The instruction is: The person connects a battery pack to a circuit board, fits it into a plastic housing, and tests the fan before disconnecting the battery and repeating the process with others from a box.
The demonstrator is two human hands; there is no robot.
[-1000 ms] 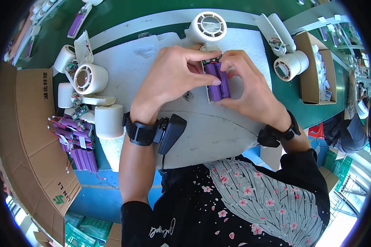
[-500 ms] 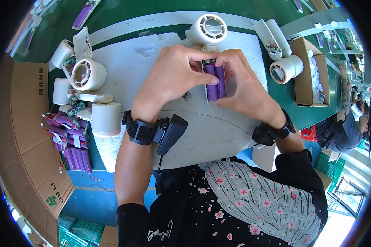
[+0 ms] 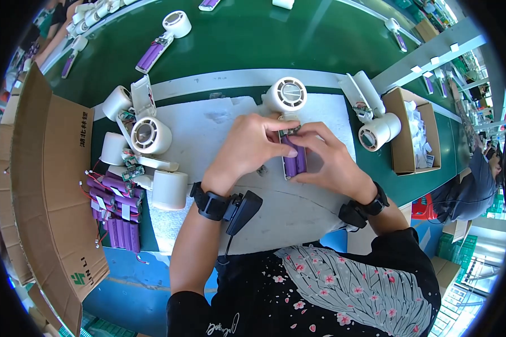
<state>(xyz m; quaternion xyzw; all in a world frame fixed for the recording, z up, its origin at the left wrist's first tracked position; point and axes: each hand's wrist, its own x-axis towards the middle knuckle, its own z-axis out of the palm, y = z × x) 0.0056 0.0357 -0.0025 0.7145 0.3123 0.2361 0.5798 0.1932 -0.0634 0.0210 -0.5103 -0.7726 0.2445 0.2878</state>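
A white handheld fan lies at the middle of the work surface, its round head (image 3: pixel 285 94) pointing away from me and its handle open. Inside the handle sit a purple battery pack (image 3: pixel 294 164) and, above it, a small green circuit board (image 3: pixel 289 131). My left hand (image 3: pixel 247 146) grips the handle from the left, with the thumb pressed on the upper end of the pack. From the right, my right hand (image 3: pixel 333 164) closes round the handle, fingertips by the board and thumb low on the side. Fingers partly hide the board.
White foam sheet (image 3: pixel 219 129) lies under the work. At left are several fan bodies (image 3: pixel 152 135), purple battery packs (image 3: pixel 123 235) and a large cardboard box (image 3: pixel 67 185). At right sit another opened fan (image 3: pixel 379 132) and a carton (image 3: pixel 399 149) of white parts. Beyond runs a green belt (image 3: pixel 236 50) carrying fans.
The head view has shifted, so the scene sits lower and more of the green belt shows. Both hands keep their hold on the fan, with only slight finger movement.
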